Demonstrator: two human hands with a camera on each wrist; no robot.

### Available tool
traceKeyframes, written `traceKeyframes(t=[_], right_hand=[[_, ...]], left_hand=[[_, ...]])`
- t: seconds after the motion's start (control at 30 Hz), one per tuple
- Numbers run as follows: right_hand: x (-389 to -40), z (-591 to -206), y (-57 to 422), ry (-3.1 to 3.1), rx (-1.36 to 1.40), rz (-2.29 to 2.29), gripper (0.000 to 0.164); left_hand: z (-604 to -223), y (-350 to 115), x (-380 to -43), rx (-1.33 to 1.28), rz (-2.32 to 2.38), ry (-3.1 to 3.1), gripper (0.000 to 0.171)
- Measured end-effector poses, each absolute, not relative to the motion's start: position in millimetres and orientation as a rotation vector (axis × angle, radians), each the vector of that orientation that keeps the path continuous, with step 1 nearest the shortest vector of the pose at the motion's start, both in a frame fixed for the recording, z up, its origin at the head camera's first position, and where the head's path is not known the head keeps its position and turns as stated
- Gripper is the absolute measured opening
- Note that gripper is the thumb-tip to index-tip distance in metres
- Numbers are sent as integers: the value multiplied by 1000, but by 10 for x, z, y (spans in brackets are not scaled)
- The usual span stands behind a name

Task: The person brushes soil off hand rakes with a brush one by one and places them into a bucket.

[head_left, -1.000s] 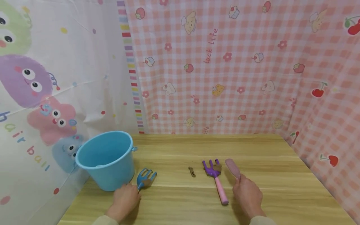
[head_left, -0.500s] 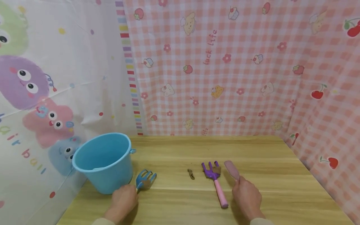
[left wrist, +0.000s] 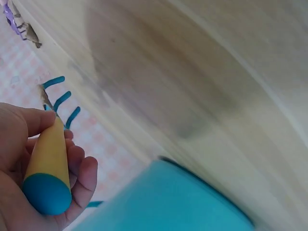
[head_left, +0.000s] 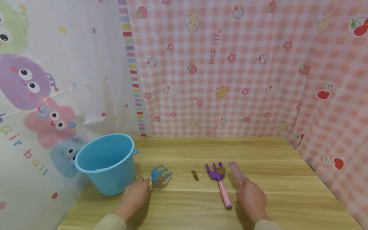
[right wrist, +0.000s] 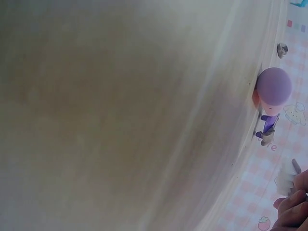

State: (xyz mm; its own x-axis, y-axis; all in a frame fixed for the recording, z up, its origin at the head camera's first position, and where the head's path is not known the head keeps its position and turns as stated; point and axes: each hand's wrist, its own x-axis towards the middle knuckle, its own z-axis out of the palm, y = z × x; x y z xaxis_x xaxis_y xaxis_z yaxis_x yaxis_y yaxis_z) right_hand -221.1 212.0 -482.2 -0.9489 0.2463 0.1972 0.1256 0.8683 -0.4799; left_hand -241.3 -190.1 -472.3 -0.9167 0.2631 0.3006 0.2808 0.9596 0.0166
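My left hand [head_left: 136, 193] grips the yellow handle [left wrist: 50, 154] of a small blue hand rake [head_left: 158, 174], its tines just above the tabletop. A brown clay-like lump [head_left: 163, 178] clings to those tines. In my right hand [head_left: 252, 198] is a small mauve brush [head_left: 236, 170]; whitish bristles [right wrist: 285, 182] show under it in the right wrist view. Left of that hand lies a purple rake [head_left: 214, 174] with a pink handle [head_left: 225, 195], brown stuff [head_left: 221, 171] on its tines. A loose brown piece [head_left: 195, 175] lies between the two rakes.
A light blue bucket [head_left: 120, 179] stands at the left, right beside my left hand. The wooden table [head_left: 184, 207] ends against a pink checked cloth [head_left: 218, 127] at the back and right, and a white printed cloth [head_left: 95, 105] at the left.
My left hand has moved right and forward with the blue rake, away from the bucket, and the rake has turned slightly. The right hand keeps its hold on the brush, nearly still.
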Motion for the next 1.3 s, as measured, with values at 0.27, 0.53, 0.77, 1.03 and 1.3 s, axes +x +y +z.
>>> traceKeyframes(t=[0.27,0.53,0.77,1.03,1.3], right_hand=[[-2234,-4819,2117,-2780,-268,664,39],[-2243,-4797,2093,-2771,-246,671,39],[-2249,-4747,2010,-2771,-231,676,37],[-2260,-4684,1788,-2737,-131,645,36],[-2254,-4683,1556,-2673,108,613,28]], left_hand=[[-4660,-1617,-2471,-515,-55,-2651,18],[-4592,-1392,-2532,-615,-52,-2514,18],[-4559,-1200,-2533,-655,-64,-2525,16],[-4611,-1038,-2507,-676,-15,-2612,14],[-4732,-988,-2453,-667,-20,-2636,16]])
